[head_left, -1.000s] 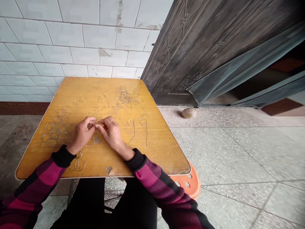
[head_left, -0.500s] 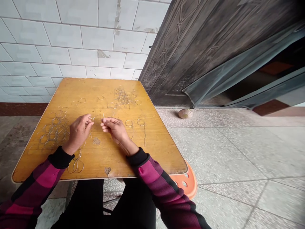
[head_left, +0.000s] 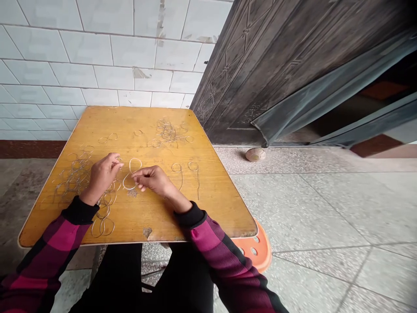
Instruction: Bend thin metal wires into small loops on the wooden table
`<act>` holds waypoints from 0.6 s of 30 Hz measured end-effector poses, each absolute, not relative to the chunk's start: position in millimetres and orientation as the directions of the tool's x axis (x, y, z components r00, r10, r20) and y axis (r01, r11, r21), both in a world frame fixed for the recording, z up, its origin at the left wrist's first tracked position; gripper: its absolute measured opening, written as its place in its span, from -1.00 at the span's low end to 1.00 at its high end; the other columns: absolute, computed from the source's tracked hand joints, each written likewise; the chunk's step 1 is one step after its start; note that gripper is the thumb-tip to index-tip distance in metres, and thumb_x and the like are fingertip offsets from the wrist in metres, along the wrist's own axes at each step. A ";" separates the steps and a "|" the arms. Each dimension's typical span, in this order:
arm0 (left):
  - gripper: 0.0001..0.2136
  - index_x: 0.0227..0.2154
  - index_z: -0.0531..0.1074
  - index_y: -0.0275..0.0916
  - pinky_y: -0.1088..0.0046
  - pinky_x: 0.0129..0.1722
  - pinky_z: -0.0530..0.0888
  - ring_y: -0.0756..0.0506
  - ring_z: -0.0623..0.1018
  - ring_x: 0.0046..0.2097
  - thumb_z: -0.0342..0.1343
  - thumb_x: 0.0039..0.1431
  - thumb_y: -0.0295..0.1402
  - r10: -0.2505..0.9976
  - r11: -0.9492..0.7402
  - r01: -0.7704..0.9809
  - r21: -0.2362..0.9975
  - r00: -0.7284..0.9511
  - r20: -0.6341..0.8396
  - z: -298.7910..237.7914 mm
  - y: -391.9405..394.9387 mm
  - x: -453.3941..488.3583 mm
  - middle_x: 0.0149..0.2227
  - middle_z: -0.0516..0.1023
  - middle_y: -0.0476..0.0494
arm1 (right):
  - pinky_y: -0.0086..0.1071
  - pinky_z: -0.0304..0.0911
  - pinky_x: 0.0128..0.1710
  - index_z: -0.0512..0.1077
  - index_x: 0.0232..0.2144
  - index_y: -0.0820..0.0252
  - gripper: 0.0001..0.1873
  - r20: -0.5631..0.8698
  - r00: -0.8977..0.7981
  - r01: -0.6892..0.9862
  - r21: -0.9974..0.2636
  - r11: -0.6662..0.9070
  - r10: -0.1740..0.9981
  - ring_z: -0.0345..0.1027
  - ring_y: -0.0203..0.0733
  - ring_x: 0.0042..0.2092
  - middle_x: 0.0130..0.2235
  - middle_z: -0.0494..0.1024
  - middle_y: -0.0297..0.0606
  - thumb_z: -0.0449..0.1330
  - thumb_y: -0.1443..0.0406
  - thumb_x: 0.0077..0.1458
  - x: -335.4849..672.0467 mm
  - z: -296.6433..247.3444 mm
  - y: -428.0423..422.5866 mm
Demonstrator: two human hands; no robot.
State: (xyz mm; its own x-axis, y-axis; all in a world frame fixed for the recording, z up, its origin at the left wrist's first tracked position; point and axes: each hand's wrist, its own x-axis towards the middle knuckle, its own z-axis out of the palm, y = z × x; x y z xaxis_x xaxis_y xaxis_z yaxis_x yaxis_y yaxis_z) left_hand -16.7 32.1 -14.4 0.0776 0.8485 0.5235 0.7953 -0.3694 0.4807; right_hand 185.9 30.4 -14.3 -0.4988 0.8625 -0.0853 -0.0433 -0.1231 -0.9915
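Note:
My right hand (head_left: pixel 152 179) pinches a bent wire figure-eight (head_left: pixel 135 159) between thumb and fingers, one loop above the fingertips and one below. Just left of it, my left hand (head_left: pixel 103 174) is closed in a pinch with a thin wire loop (head_left: pixel 119 159) at its fingertips, partly hidden by the fingers. Under and beside my left wrist lies a heap of looped wires (head_left: pixel 76 176), and a chain of wire loops (head_left: pixel 103 227) reaches toward the near edge. Two wires with a ring and a straight tail (head_left: pixel 193 166) lie to the right of my right hand.
The yellow wooden table (head_left: pixel 221 213) has chipped spots. A tangle of wires (head_left: pixel 167 130) lies at its far right, with a few loose wire pieces (head_left: pixel 108 138) at the far left. An orange stool (head_left: pixel 262 252) stands under the right corner. A tiled wall (head_left: pixel 107 78) and dark door (head_left: pixel 241 87) stand behind.
The figure-eight in my right hand has turned and now shows both its loops. My right hand has come slightly lower, and my left hand has drawn back a little to the left.

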 end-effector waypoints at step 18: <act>-0.76 -0.10 0.46 -0.21 0.35 -0.16 0.48 -0.09 0.51 -0.15 0.05 0.20 -0.52 0.561 -0.778 0.592 0.209 0.506 0.655 2.7 8.3 3.0 -0.17 0.52 -0.20 | -0.65 0.26 -0.68 0.30 -0.42 0.23 -0.56 -0.225 -0.491 -0.279 -0.875 -0.397 0.841 0.35 -0.44 -0.63 -0.57 0.54 -0.41 0.47 0.31 -0.30 209.1 3.3 34.6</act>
State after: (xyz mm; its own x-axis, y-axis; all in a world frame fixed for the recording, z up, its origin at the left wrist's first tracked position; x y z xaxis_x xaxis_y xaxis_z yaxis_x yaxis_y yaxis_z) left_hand 3.0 8.3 2.7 0.5059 0.5610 0.6552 0.5924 -0.7781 0.2087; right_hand 209.1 34.6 3.3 -0.4913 0.8414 -0.2252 -0.2786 -0.3968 -0.8746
